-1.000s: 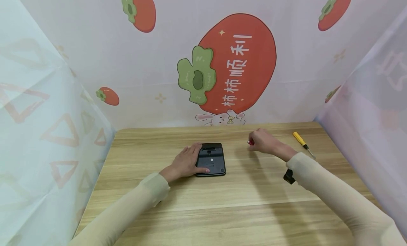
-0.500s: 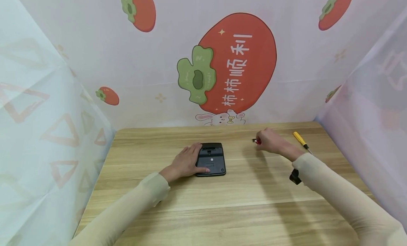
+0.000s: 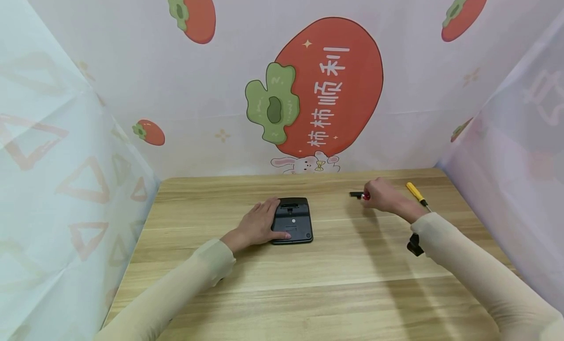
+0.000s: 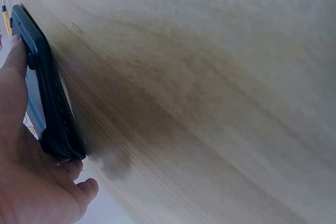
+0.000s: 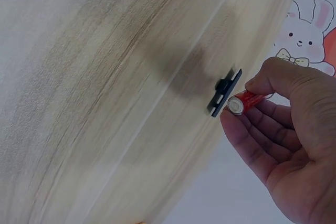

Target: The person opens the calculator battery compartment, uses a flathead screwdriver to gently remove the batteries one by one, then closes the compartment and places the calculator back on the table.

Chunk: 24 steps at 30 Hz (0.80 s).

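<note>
A black device like a desk calculator lies back side up on the table, its small battery recess exposed near the far end. My left hand rests along its left side, thumb straight across the near end and fingers at the far left corner; in the left wrist view the fingertips touch its end. To the right, my right hand pinches a small red battery between thumb and fingertip. Just left of that hand lies a thin black battery cover with a tab, beside the battery in the right wrist view.
A screwdriver with a yellow handle lies at the back right of the wooden table. A printed cloth hangs behind the table's back edge, with cloth on both sides.
My right hand has moved to the right with the red battery, and the black battery cover behind it has come into view. My left hand and the device have stayed put.
</note>
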Tool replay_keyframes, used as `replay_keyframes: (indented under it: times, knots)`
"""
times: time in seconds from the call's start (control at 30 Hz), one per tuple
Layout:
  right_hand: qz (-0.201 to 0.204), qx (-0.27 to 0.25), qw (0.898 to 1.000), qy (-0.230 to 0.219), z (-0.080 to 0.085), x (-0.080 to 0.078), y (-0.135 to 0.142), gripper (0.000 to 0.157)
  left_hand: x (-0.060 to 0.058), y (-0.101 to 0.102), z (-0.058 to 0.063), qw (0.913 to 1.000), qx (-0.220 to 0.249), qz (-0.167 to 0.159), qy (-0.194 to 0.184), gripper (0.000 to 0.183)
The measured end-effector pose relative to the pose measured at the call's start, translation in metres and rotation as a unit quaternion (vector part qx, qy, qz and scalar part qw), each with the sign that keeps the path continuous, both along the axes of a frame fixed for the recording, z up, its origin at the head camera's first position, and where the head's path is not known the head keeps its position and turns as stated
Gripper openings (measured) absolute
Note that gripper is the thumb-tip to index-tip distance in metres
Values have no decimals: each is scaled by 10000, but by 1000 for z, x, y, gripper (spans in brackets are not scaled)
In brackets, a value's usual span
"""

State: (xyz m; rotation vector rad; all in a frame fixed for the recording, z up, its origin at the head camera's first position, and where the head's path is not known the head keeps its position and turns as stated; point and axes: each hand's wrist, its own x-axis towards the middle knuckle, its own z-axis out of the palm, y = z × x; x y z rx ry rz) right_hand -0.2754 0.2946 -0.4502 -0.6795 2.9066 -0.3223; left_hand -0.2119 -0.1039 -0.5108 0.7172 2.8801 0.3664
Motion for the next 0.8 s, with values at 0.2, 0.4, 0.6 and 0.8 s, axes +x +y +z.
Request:
replay_keyframes:
  times: [0.2, 0.4, 0.6, 0.8]
  knots:
    - [-122, -2, 9998, -183, -1, 1, 5, 23, 0, -1, 0, 10000, 5, 9, 7, 113]
    - [-163, 51, 9996, -238, -4, 0, 10, 29, -1, -1, -2, 10000, -3, 28, 1, 113]
    - [-263, 21, 9989, -389, -6, 0, 14, 40, 0, -2, -1, 10000, 44, 21, -27, 113]
    - [-462, 35, 9969, -631, -7, 0, 17, 41, 0, -1, -2, 9999, 128, -13, 52, 112]
